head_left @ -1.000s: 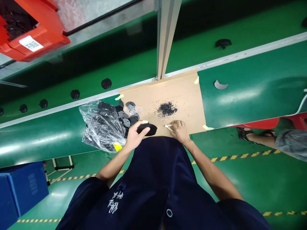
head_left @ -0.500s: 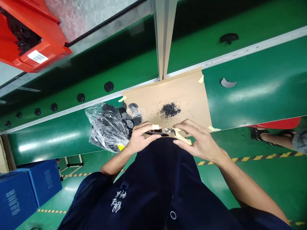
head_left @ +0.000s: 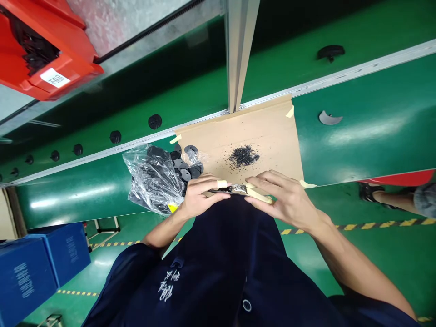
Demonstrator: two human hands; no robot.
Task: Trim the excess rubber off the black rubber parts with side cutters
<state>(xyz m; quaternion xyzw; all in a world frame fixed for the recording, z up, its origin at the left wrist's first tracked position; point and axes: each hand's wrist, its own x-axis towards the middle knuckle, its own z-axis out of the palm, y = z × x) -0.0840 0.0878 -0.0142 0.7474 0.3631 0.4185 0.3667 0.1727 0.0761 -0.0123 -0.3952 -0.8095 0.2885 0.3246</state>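
Against the earlier frame, the one cutter (head_left: 254, 191) now meets the one black disc (head_left: 218, 191) at the cardboard (head_left: 269, 131) sheet's 6 o'clock edge. The left hand (head_left: 197, 200) has its grip pinching the disc. The right hand (head_left: 289, 204) has its grip clasped round the cutter.

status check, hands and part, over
Left hand grips black disc edge-on. Right hand holds cutters, tip at the disc. Bag of discs beside left hand.
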